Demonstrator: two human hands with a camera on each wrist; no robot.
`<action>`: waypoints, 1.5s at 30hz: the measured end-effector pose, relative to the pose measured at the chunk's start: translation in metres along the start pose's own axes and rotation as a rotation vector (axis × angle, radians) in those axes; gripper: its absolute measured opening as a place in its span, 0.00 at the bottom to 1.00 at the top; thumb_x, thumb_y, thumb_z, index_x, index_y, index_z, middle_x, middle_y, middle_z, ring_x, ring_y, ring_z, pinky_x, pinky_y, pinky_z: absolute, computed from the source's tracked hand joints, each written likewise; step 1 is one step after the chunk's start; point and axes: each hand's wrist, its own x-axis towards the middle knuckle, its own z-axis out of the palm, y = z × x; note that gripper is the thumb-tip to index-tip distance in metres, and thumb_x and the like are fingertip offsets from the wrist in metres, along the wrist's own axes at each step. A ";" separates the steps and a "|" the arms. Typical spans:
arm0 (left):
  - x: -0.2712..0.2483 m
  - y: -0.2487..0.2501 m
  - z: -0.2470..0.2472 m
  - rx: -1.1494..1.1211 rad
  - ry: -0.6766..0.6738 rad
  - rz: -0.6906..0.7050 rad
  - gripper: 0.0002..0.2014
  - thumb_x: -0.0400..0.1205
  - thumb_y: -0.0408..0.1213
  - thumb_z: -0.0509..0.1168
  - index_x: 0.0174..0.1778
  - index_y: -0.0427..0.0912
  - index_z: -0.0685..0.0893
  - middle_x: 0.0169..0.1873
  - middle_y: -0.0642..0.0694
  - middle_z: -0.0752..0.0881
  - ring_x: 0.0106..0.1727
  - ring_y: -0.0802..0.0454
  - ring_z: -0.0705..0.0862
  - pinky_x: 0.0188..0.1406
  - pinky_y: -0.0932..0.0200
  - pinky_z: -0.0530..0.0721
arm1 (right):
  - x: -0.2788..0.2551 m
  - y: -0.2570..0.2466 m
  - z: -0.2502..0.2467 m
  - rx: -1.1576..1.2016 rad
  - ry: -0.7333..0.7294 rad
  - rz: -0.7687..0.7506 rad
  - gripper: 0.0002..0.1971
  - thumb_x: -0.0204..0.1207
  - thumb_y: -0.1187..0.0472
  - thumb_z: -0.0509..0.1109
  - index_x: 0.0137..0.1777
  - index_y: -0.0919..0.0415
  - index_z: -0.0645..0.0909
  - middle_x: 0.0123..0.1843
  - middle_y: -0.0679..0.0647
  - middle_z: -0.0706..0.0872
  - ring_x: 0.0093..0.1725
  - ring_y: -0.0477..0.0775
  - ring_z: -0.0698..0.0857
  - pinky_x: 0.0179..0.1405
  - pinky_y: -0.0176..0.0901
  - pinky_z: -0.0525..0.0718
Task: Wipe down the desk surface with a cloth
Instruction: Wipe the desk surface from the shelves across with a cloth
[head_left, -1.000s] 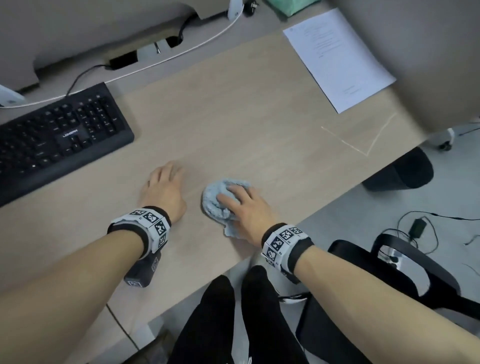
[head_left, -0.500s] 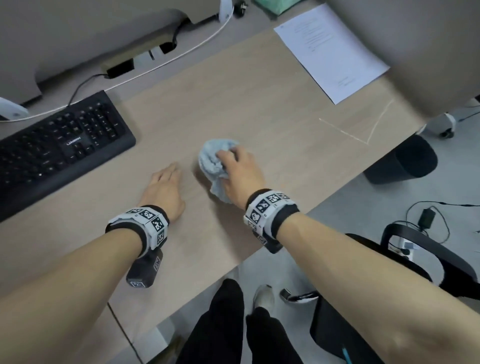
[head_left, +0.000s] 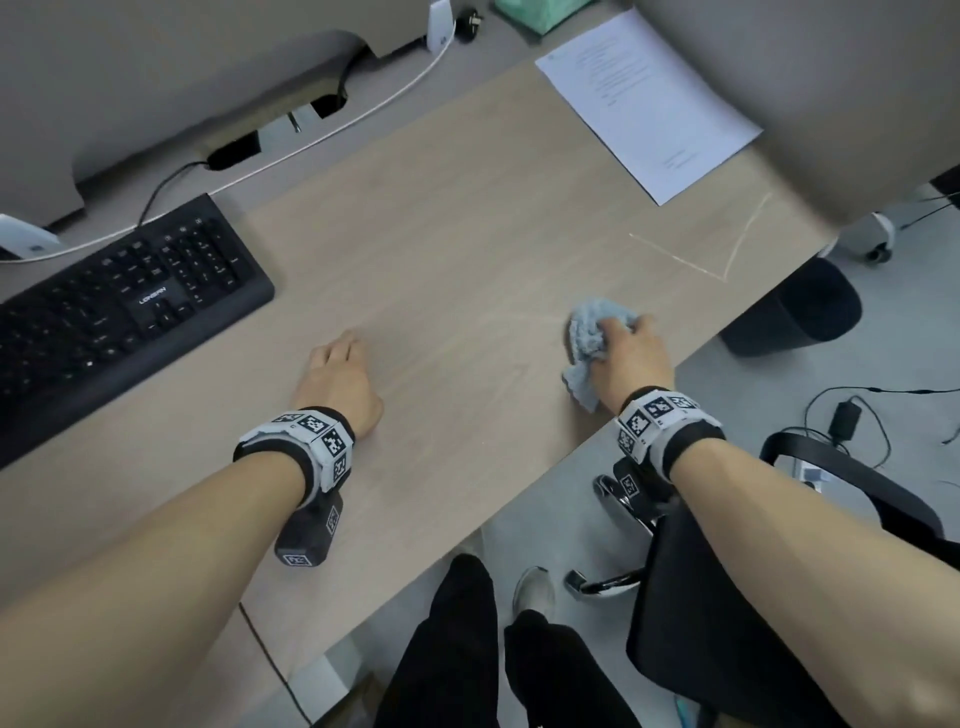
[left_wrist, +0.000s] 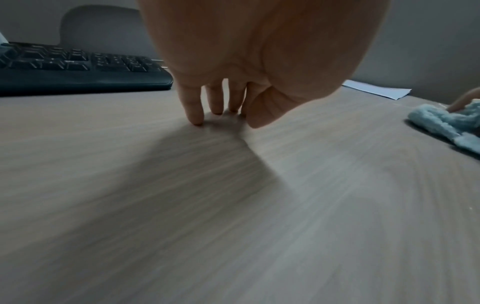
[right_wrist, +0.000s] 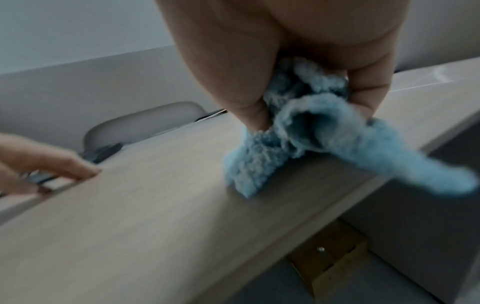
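A bunched light blue cloth (head_left: 592, 332) lies pressed on the pale wood desk (head_left: 441, 249) near its right front edge. My right hand (head_left: 626, 345) grips the cloth, fingers curled round it; in the right wrist view the cloth (right_wrist: 298, 131) is squeezed between thumb and fingers, one end trailing past the desk edge. My left hand (head_left: 340, 374) rests on the desk to the left, fingers straight and fingertips (left_wrist: 196, 117) touching the wood, holding nothing. The cloth (left_wrist: 441, 125) shows at the right edge of the left wrist view.
A black keyboard (head_left: 109, 306) sits at the left, close to my left hand. A white sheet of paper (head_left: 649, 104) lies at the back right. Pale scratch lines (head_left: 722, 260) mark the desk. A black bin (head_left: 795, 312) and a chair (head_left: 852, 493) stand beyond the right edge.
My right hand has swept the cloth from the middle of the desk, first away from me, then to the right near the edge. The left hand stays in place.
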 end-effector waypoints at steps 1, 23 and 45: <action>0.001 0.002 -0.002 -0.008 -0.006 -0.011 0.36 0.74 0.31 0.62 0.81 0.38 0.61 0.84 0.43 0.59 0.79 0.37 0.61 0.79 0.51 0.63 | -0.001 0.000 -0.004 0.017 0.014 -0.005 0.21 0.75 0.63 0.67 0.69 0.55 0.77 0.70 0.65 0.69 0.62 0.71 0.78 0.56 0.58 0.82; 0.014 0.030 -0.016 -0.090 0.035 -0.038 0.31 0.73 0.27 0.62 0.76 0.36 0.71 0.80 0.38 0.65 0.78 0.33 0.64 0.79 0.50 0.62 | -0.005 0.012 -0.009 0.188 0.070 -0.093 0.25 0.73 0.64 0.69 0.72 0.55 0.75 0.69 0.63 0.71 0.61 0.68 0.79 0.61 0.55 0.82; -0.024 -0.062 -0.008 -0.165 0.046 -0.249 0.34 0.70 0.26 0.60 0.75 0.36 0.66 0.80 0.38 0.62 0.75 0.32 0.63 0.78 0.46 0.65 | -0.041 -0.142 0.078 0.039 -0.199 -0.557 0.32 0.72 0.55 0.74 0.76 0.48 0.68 0.80 0.57 0.64 0.74 0.66 0.67 0.62 0.60 0.83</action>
